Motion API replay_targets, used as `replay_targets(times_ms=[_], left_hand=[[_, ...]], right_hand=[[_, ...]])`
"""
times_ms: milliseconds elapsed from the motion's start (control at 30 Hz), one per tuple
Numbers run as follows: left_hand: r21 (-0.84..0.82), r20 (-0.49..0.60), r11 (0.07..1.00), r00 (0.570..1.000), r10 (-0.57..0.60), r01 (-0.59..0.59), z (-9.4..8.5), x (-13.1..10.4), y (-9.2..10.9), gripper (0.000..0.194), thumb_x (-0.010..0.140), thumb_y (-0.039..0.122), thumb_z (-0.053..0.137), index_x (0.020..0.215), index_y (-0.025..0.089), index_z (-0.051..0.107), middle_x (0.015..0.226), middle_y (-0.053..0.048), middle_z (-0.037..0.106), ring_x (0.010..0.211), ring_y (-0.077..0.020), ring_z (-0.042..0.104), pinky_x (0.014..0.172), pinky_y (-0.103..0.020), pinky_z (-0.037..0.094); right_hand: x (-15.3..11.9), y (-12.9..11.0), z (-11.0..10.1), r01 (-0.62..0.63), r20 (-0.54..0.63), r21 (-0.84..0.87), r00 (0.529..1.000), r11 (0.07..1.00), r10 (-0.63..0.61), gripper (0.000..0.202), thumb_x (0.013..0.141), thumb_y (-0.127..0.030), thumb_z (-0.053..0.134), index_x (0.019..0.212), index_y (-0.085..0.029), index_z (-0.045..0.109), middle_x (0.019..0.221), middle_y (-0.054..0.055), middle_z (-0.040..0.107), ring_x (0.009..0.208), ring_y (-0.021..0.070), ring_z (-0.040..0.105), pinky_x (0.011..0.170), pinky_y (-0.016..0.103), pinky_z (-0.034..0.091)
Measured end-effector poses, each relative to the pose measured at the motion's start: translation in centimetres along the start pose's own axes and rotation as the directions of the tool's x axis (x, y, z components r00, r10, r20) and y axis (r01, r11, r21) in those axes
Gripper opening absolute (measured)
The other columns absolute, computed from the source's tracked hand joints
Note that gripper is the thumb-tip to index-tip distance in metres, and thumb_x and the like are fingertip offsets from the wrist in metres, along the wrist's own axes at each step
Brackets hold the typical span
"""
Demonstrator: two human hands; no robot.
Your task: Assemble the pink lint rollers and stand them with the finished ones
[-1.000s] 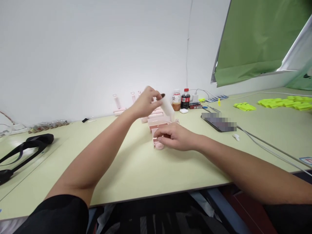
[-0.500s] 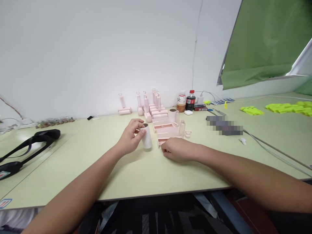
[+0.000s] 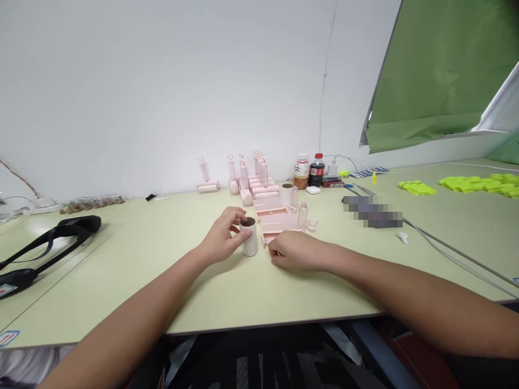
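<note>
A white paper roll [image 3: 250,243] with a brown core stands upright on the table. My left hand [image 3: 227,235] has its fingers and thumb around the roll's top. Just right of it, my right hand [image 3: 294,250] rests with curled fingers at the front edge of an open pink case [image 3: 268,238]; whatever its fingertips hold is hidden. Behind lies another open pink case [image 3: 272,212]. A clear pink handle [image 3: 302,216] stands beside the cases, with a small pink heart-shaped piece [image 3: 312,225] to its right. A second white roll [image 3: 286,195] is farther back.
Several pink rollers with upright handles [image 3: 264,174] stand near the wall. Right of them are a jar [image 3: 301,172] and a cola bottle [image 3: 316,170]. Cables and a blurred dark object [image 3: 372,211] lie right, black straps [image 3: 51,243] left, yellow bundles [image 3: 417,187] far right.
The white roll in my left hand has moved slightly right and down, from tilted to upright on the table. My right hand has barely moved.
</note>
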State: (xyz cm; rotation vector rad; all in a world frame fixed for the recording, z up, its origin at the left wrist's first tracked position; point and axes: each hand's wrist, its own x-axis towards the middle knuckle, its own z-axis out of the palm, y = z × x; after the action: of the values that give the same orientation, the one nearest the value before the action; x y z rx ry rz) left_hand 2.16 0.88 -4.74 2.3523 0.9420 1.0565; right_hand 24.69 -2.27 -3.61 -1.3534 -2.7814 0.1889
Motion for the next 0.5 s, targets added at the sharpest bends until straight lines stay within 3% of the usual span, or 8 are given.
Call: replay_targets(times_ms=[133,233,367,500], left_hand=[[0.028,0.099,0.992,0.987,-0.129,0.127,0.0,-0.2,0.3,0.057,0.085,0.042,0.061,0.133,0.026,0.035,0.125,-0.010,0.052,0.095,-0.0192,0.061,0.077,-0.035,0.053],[0.057,0.187,0.979,0.961,-0.203,0.196,0.1,-0.4,0.5,0.076,0.083,0.044,0.063,0.144,0.026,0.022,0.112,-0.009,0.060,0.088,-0.0208,0.062,0.076,-0.036,0.052],[0.060,0.220,0.965,0.940,-0.261,0.254,0.2,-0.3,0.6,0.074,0.081,0.044,0.065,0.141,0.024,0.027,0.107,-0.008,0.064,0.087,-0.0217,0.063,0.076,-0.036,0.051],[0.046,0.183,0.968,0.950,-0.252,0.248,0.3,-0.2,0.8,0.058,0.078,0.045,0.067,0.125,0.023,0.041,0.110,-0.006,0.063,0.086,-0.0202,0.063,0.075,-0.034,0.051]], right_hand=[[0.3,0.6,0.0,-0.072,-0.077,-0.030,0.995,0.997,0.069,0.015,0.081,-0.019,0.051,0.076,-0.018,0.065,0.071,0.005,0.067,0.061,0.0159,0.055,0.050,0.026,0.023],[0.5,1.0,0.2,-0.106,-0.043,-0.030,0.994,0.994,0.105,0.014,0.082,-0.022,0.052,0.077,-0.017,0.064,0.073,0.007,0.067,0.062,0.0168,0.055,0.051,0.026,0.023],[0.3,0.7,0.4,-0.050,0.017,0.018,0.999,0.999,0.049,0.016,0.083,-0.018,0.050,0.075,-0.018,0.063,0.074,0.006,0.066,0.063,0.0166,0.055,0.052,0.026,0.027],[-0.3,0.0,0.1,0.057,-0.073,0.070,0.996,0.996,-0.052,0.019,0.091,-0.022,0.045,0.080,-0.017,0.060,0.088,0.009,0.063,0.072,0.0180,0.057,0.062,0.027,0.038]])
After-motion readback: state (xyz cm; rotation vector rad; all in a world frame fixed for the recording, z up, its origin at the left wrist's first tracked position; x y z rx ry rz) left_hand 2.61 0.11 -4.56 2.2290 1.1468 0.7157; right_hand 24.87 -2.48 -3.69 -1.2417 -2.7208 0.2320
